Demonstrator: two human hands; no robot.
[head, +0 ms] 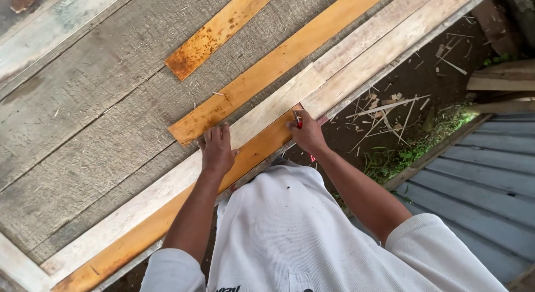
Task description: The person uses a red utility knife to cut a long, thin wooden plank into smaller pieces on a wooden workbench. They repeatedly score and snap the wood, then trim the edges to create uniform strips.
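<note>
Left hand (216,150) pressed flat on an orange wooden strip (167,216) near frame centre, right hand (305,133) pinching a red pencil (298,121) at the strip's end, pale plank (262,113) just above, grey workbench (83,113) upper left, corrugated sheet (479,175) lower right

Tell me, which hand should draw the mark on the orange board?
Probably the right hand: it already holds the red pencil at the orange board's end. The left hand lies flat, steadying it.
</note>
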